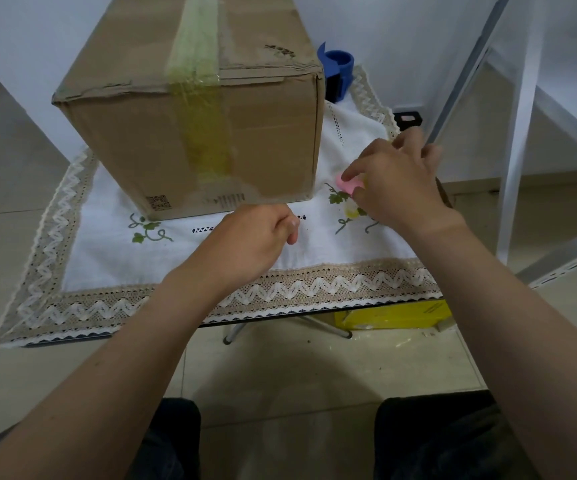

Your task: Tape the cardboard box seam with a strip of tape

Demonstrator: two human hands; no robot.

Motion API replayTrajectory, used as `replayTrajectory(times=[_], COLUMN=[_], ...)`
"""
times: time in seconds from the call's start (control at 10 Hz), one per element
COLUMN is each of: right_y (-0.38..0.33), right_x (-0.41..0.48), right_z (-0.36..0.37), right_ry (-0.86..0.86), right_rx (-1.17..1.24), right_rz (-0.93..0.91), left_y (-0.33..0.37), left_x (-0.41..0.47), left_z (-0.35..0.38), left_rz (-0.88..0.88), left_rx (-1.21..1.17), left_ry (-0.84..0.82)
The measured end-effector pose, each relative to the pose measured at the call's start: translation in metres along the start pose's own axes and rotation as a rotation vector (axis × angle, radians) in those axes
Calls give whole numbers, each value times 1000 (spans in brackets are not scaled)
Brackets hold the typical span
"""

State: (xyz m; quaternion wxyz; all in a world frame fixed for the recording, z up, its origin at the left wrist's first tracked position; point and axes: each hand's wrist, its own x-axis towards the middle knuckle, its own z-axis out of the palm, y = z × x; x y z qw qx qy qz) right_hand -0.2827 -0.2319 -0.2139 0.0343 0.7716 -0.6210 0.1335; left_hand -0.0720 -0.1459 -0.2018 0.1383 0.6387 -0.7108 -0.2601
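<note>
A large cardboard box (pixel 134 147) stands on the cloth-covered table (pixel 211 299). A yellowish strip of tape (pixel 207 140) runs along its top seam and down the front face. My left hand (pixel 249 240) hovers just in front of the box's lower front edge, fingers curled, with nothing visible in them. My right hand (pixel 398 188) is to the right of the box, with its index finger and thumb pinched on a small pink object (pixel 347 183) that rests on the cloth. Most of that object is hidden under the hand.
A blue tape dispenser (pixel 339 64) stands behind the box's right rear corner. A small black item (pixel 407 118) sits at the table's far right edge. A white metal frame (pixel 519 133) rises on the right. A yellow package (pixel 394 315) lies on the floor under the table.
</note>
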Motion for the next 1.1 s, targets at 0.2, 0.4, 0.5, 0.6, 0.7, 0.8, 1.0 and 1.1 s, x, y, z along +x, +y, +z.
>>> replayTrajectory(times=[0.2, 0.4, 0.5, 0.6, 0.7, 0.8, 1.0, 1.1], right_y=[-2, -12, -14, -14, -17, -22, -30, -34], right_x=[0, 2, 1, 2, 0, -5, -42, -74], right_z=[11, 15, 15, 14, 11, 3, -67, -150], right_ry=[-32, -23, -32, -43, -41, -2, 114, 318], right_rx=[-32, -6, -9, -1, 22, 75, 425, 751], right_rz=[-21, -29, -31, -20, -8, -19, -15, -149], left_y=[2, 0, 1, 2, -1, -5, 0, 10], left_x=[-1, 0, 0, -1, -1, -7, -61, -116], left_z=[1, 2, 2, 0, -1, -12, -74, -132], left_rz=[12, 1, -6, -5, -13, -14, 45, 165], left_rx=[-11, 2, -10, -21, -37, -120, -370, -511], left_ry=[32, 34, 43, 61, 82, 135, 299, 493])
